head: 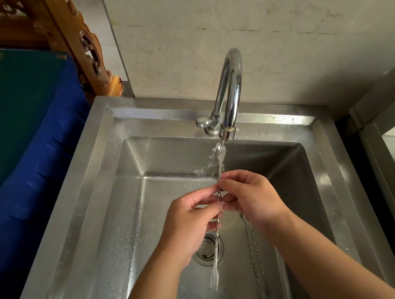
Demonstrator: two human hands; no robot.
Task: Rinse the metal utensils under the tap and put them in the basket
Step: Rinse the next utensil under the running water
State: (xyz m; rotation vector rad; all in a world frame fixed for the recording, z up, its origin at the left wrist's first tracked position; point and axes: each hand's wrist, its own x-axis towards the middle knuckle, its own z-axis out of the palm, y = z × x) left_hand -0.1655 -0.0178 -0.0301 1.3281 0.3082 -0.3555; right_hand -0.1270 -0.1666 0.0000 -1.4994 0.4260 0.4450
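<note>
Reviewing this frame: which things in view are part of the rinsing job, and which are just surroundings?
Part of the job:
- long twisted spoon, held by left hand and right hand, its top end in the water
- tap, running
- two more long utensils lying in the sink
- drain strainer

Just surroundings:
- blue cloth
- carved wooden frame
- wall

No basket is visible.

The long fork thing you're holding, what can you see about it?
The long utensil is thin shiny metal with a twisted stem. It has a small fork at the near end and a spoon-like tip under the tap's water. Fingers of the left hand and right hand pinch its middle above the sink.
</note>
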